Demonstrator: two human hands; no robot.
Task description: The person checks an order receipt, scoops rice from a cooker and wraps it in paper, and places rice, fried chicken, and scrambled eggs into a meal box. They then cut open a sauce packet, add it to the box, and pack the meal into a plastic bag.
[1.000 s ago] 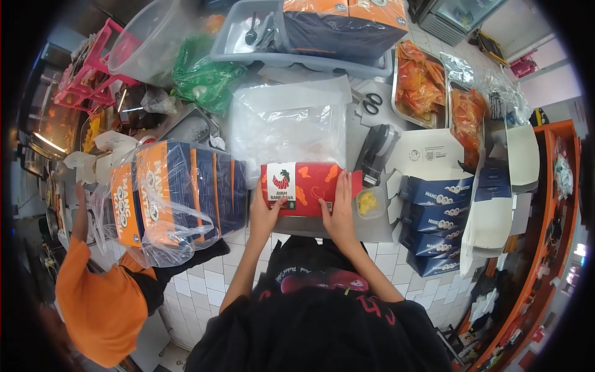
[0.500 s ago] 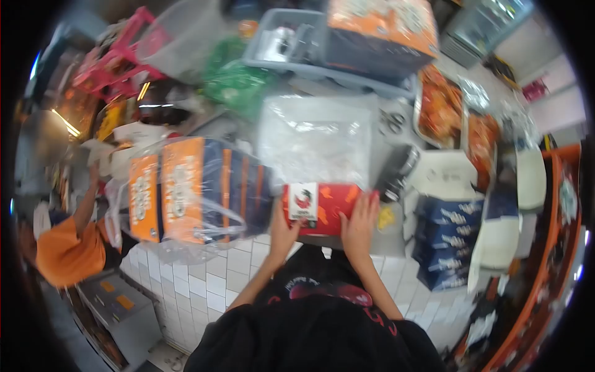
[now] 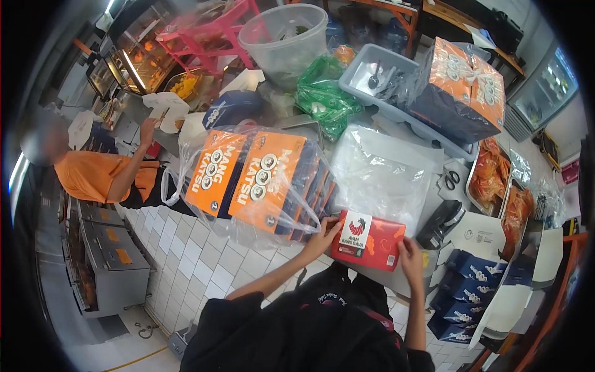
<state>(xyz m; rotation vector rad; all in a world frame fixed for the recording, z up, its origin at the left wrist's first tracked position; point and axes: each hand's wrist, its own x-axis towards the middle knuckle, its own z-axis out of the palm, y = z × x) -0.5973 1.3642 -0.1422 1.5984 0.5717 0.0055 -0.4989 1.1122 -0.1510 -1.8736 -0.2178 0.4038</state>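
A red box [image 3: 377, 245] with a white label lies at the near edge of the table. My left hand [image 3: 323, 237] grips its left end, and my right hand [image 3: 411, 260] holds its right end between thumb and fingers. Beyond the box is a stack of clear plastic bags [image 3: 387, 170]. To the left stand orange and dark blue boxes [image 3: 266, 180] inside a clear carrier bag. A black stapler-like device [image 3: 441, 223] is to the right of the red box, with black-handled scissors [image 3: 450, 180] behind it.
Open dark blue boxes [image 3: 462, 294] are stacked at the right, near trays of wrapped orange food [image 3: 488, 177]. At the back are a grey-blue tray [image 3: 359, 65], a green bag [image 3: 325, 93] and a clear tub [image 3: 282, 43]. A co-worker in orange [image 3: 99, 177] stands at the left.
The view has turned toward the left, so the table appears tilted. Both hands still hold the red box, now at its two ends. The co-worker's arm is raised beside an open white box.
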